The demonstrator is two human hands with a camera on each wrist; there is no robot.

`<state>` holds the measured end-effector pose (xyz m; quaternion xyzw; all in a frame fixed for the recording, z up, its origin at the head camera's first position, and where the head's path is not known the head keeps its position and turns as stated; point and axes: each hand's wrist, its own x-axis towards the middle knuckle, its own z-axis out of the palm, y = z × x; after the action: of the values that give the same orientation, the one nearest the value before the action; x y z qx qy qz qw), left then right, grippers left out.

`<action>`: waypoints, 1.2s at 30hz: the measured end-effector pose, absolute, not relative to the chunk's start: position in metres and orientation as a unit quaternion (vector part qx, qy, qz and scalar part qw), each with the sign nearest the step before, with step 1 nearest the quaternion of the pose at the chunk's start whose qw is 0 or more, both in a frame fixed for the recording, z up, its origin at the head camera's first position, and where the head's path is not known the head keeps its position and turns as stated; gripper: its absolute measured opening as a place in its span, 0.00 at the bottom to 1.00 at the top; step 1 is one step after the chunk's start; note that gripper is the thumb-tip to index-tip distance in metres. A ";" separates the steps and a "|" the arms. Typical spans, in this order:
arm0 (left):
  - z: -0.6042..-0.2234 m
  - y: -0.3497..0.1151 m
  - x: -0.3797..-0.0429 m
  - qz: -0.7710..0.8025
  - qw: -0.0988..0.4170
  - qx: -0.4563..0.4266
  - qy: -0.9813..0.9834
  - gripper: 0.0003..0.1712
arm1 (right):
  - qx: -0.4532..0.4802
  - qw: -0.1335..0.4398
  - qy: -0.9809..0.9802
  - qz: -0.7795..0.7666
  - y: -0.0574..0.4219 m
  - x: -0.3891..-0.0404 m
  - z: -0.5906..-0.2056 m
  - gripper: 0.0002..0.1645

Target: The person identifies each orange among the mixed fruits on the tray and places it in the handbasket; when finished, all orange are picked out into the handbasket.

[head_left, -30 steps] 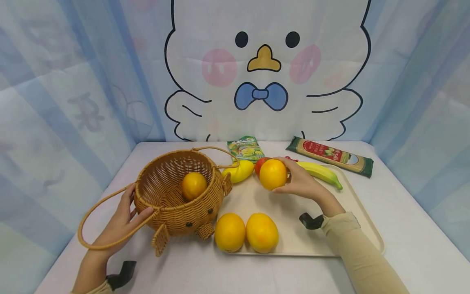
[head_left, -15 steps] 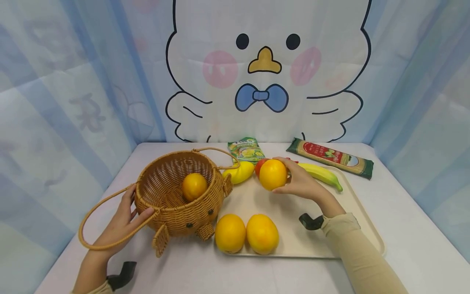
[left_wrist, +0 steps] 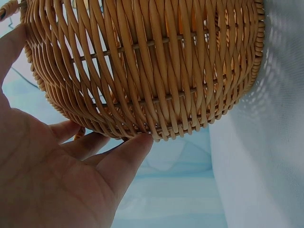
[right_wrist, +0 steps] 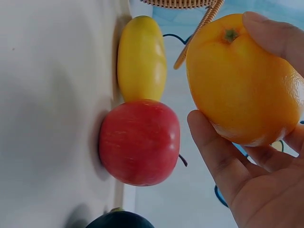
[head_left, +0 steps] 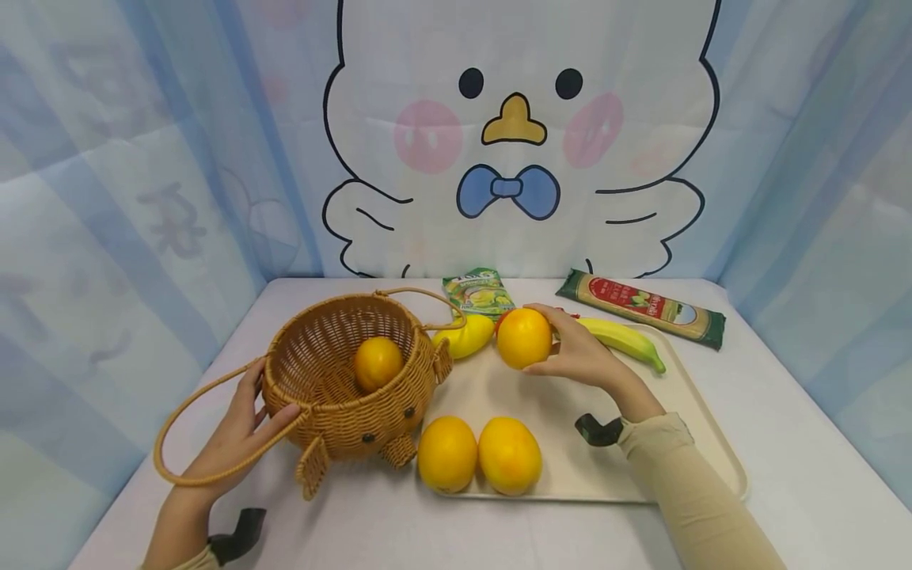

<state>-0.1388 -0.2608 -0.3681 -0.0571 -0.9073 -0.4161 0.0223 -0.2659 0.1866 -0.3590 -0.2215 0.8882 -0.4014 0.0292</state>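
My right hand (head_left: 580, 348) holds an orange (head_left: 523, 339) above the tray, its fingers and thumb round the fruit; the stem end (right_wrist: 231, 35) shows in the right wrist view. Behind it on the tray sits a red apple (right_wrist: 140, 142), mostly hidden in the head view, touching a yellow oblong fruit (right_wrist: 141, 59). At the left, my left hand (head_left: 224, 443) holds the side of a brown wicker basket (head_left: 342, 427) with an animal face, thumb near the rim. Another orange (head_left: 378, 364) lies inside the basket. Its woven wall (left_wrist: 156, 71) fills much of the left wrist view.
Two orange-yellow fruits, one rounder (head_left: 447, 454) and one longer (head_left: 510, 456), lie at the front of the cream tray (head_left: 591, 475). A banana (head_left: 623, 342) lies at the back right. Beyond are a green packet (head_left: 479, 294) and a long green-and-red package (head_left: 644, 307).
My right hand and the orange have shifted slightly left, covering more of the apple. The left hand and basket stay in place.
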 end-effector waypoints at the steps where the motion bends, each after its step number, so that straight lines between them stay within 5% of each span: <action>1: -0.368 -0.261 -0.139 -0.416 0.022 -0.057 -0.907 0.51 | -0.222 0.030 0.888 -0.402 0.186 -0.266 -0.359 0.56; 36: -0.367 -0.260 -0.139 -0.413 0.017 -0.051 -0.909 0.52 | -0.248 0.031 0.875 -0.414 0.174 -0.269 -0.357 0.56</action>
<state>-0.1393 -0.2598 -0.3668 -0.0515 -0.9090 -0.4133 0.0169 -0.2694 0.1742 -0.3569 -0.2477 0.8755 -0.4138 0.0311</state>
